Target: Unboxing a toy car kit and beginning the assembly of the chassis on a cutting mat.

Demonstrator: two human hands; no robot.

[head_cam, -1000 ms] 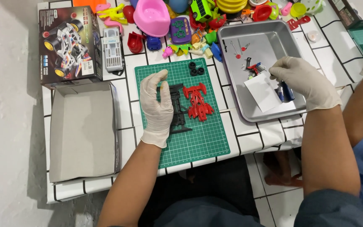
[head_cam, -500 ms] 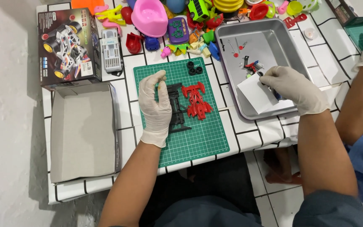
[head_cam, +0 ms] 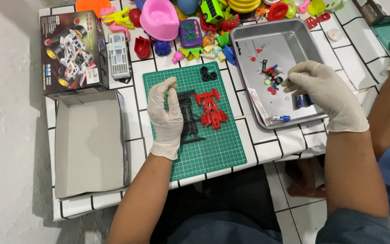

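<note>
Resting flat, fingers together, the left hand (head_cam: 165,118) presses the black chassis (head_cam: 190,118) on the mat (head_cam: 213,149), red body (head_cam: 211,110) just beside it, while the right hand (head_cam: 326,92), fingers loosely spread, hovers over the tray (head_cam: 290,40), gripping nothing.

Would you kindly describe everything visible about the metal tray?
The metal tray is a shallow rectangular pan of dull silvery metal with rounded corners and a raised rim. It lies flat on the tiled table, right of the green mat, slightly skewed. Inside lie small loose parts: red, green and black bits, thin pins, and blue-and-white pieces near the front edge. The gloved right hand rests over its front right part.
</note>
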